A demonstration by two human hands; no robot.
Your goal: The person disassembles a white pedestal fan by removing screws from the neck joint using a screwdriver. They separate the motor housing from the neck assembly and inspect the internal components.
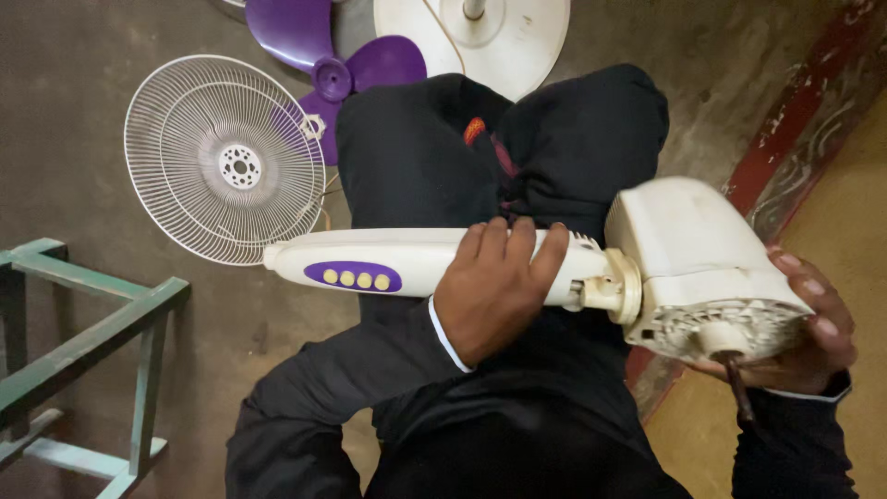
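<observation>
Closest to the camera, the person's dark lap fills the bottom, and a white fan body lies across it. Its long side runs left to right. The right hand sits nearest, cupped under the motor head at the right end, fingers curled round its far side. A thin dark shaft sticks out of the motor head, pointing down toward the camera. The left hand is a bit farther, wrapped tight over the top of the fan neck, just beside the joint where neck meets head. The purple button panel lies left of that hand, out past the knees.

Farther off, on the floor, a white wire guard lies flat, well apart from both hands. Beyond it rest the purple blades and a round white base. A green metal frame stands at the left.
</observation>
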